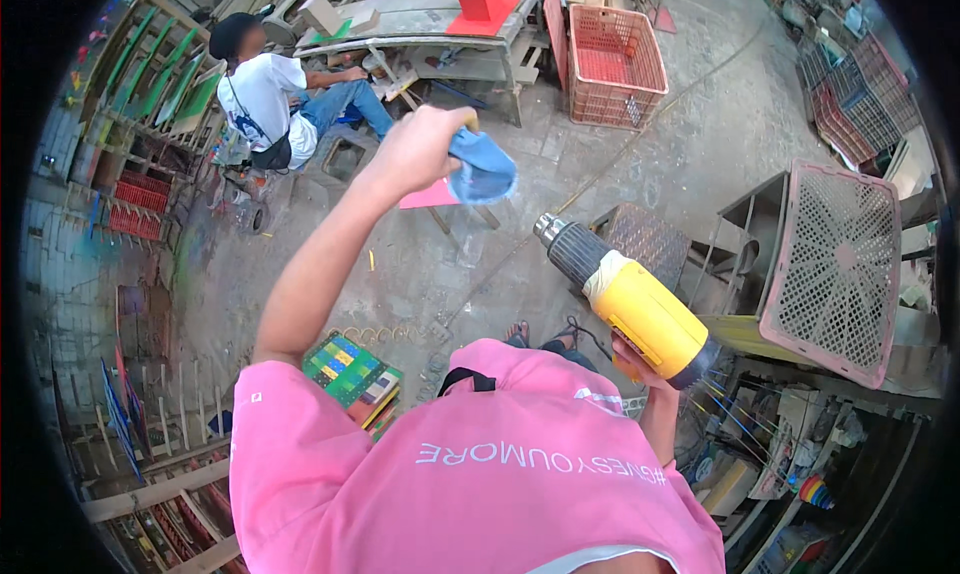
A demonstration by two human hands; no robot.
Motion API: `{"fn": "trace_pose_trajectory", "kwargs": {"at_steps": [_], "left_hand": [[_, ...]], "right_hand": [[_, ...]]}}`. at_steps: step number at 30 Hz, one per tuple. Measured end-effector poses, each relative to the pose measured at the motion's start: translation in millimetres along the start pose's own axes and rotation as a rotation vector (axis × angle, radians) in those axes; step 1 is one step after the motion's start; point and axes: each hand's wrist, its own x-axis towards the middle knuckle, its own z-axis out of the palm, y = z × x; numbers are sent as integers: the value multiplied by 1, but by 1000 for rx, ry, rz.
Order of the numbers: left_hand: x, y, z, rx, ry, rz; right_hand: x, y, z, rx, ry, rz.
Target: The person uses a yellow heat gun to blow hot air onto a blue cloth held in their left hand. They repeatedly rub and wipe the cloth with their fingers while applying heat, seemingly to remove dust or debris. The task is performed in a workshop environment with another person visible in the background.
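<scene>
A blue cloth (pixel 484 171) is held raised in the left hand (pixel 420 146), while a yellow heat gun (pixel 652 319) (its metal nozzle (pixel 546 229) pointed toward the upper left) is gripped in the right hand (pixel 640 364). Farther off, a seated co-worker (pixel 265 99) is seen beside a worktable (pixel 415 22), on which a red stand (pixel 481 6) is placed; to its right, a red crate (pixel 615 99) is set on the floor (pixel 540 154).

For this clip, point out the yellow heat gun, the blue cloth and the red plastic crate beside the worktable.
Yellow heat gun (pixel 648 316): head view, middle of its yellow housing.
Blue cloth (pixel 481 166): head view, middle of the visible fabric.
Red plastic crate (pixel 606 106): head view, outer face of its near wall.
</scene>
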Motion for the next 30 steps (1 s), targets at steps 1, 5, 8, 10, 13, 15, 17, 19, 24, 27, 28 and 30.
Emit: {"fn": "trace_pose_trajectory", "kwargs": {"at_steps": [1,5,8,10,13,15,17,19,24,27,28,30], "left_hand": [[-6,-1,-9,103,24,1],[-14,-3,-47,363,-155,32],[-12,-4,-81,236,-435,167],[-15,-2,-99,267,-426,103],[-20,5,-121,307,-402,82],[-24,12,-120,260,-373,-63],[-38,17,-125,151,-338,-103],[-45,17,-127,60,-288,-96],[-50,11,-111,-300,-176,-64],[-50,11,-114,-451,-61,-2],[-47,13,-111,-473,-8,37],[-44,25,-106,-526,117,22]], "right_hand": [[2,-6,6,-149,-29,-53],[2,-4,19,-344,-112,-21],[5,-14,21,-380,-134,-100],[15,-30,27,-442,-140,-243],[16,-29,21,-448,-180,-280],[5,-1,-2,-423,-221,-163],[9,-9,-3,-475,-263,-119],[14,-25,0,-540,-260,-240],[41,-52,13,-599,-188,-531],[30,-32,-1,-532,-226,-232],[33,-34,2,-510,-231,-151],[38,-44,5,-497,-214,-182]]}}
